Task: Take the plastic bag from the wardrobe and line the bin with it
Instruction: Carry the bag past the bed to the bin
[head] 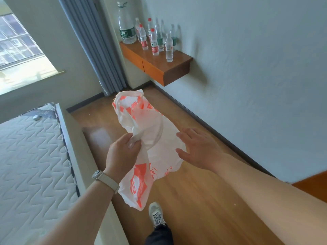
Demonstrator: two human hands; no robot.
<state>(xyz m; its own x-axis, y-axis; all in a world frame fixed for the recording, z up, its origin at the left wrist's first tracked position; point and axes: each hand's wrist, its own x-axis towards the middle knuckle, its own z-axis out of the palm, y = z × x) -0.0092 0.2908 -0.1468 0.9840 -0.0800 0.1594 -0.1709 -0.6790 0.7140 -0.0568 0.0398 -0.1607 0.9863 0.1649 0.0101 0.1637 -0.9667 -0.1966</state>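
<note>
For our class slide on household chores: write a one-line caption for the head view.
Left hand grips a white-and-orange plastic bag; the open right hand reaches toward it.

Bag [155, 138]: white with orange-red print. Shelf [159, 66]: orange front, brown top; bottles [154, 41]: clear, with red caps and red or green labels. Mattress [30, 156]: white, wave-quilted; curtain [92, 46]: grey-blue; floor [194, 200]: light brown wood; watch strap [108, 181]: beige.

The one camera sat on the person's head. It looked forward and down, close over the arms, toward the floor [194, 200].
</note>
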